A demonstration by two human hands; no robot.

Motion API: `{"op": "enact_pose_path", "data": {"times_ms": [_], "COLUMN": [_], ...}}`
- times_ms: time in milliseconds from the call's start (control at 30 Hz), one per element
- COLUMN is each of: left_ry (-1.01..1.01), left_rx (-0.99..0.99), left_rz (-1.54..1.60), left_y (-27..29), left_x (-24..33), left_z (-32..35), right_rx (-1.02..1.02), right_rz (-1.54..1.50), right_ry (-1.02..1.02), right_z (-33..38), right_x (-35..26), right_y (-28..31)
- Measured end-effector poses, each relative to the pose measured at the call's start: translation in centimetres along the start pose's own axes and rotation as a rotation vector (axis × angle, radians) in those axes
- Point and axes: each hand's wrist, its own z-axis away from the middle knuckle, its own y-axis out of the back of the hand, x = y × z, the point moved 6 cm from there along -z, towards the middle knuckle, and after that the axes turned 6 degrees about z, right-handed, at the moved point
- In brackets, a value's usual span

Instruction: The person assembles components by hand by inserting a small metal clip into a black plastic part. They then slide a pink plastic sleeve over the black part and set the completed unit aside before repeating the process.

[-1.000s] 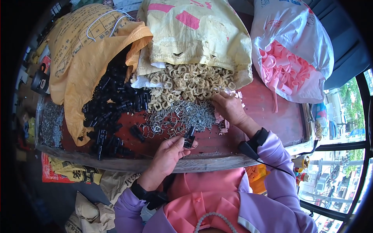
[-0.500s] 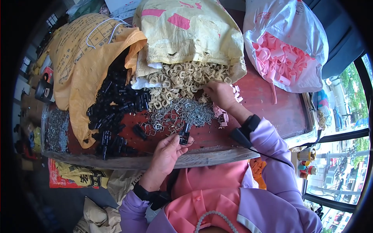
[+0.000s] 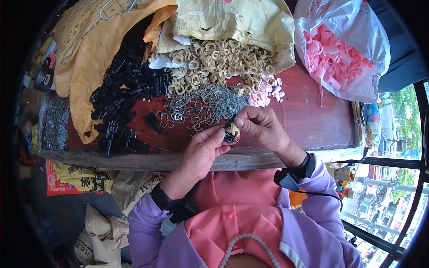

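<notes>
My left hand is closed round a small black plastic part near the table's front edge. Pinched in the fingers of my right hand is a small cream plastic clip, which meets the black part. Fingers hide some of both pieces. Just beyond my hands lies a pile of bent metal wire clips. Behind it, cream clips spill from a pale yellow sack. Small pale pink pieces lie to the right of the wire clips.
Black plastic parts spill from an orange woven sack on the left. A white bag of pink curled pieces stands back right. More metal bits lie at the table's left end. The wooden table edge runs before me.
My right hand has come back from the cream pile with a clip and met my left hand at the black part. The whole view has shifted slightly.
</notes>
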Motion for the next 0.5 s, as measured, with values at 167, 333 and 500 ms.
{"op": "enact_pose_path", "data": {"times_ms": [167, 333, 500], "left_ry": [-0.006, 0.017, 0.044], "left_rx": [0.016, 0.036, 0.051], "left_rz": [0.072, 0.147, 0.167], "left_y": [0.7, 1.5, 0.8], "left_x": [-0.7, -1.6, -1.2], "left_z": [0.0, -0.3, -0.4], "right_rx": [-0.006, 0.093, 0.118], "right_rz": [0.074, 0.130, 0.075], "right_ry": [0.030, -0.116, -0.082], "right_z": [0.3, 0.9, 1.3], "right_x": [0.6, 1.7, 1.7], "right_y": [-0.6, -0.5, -0.5]}}
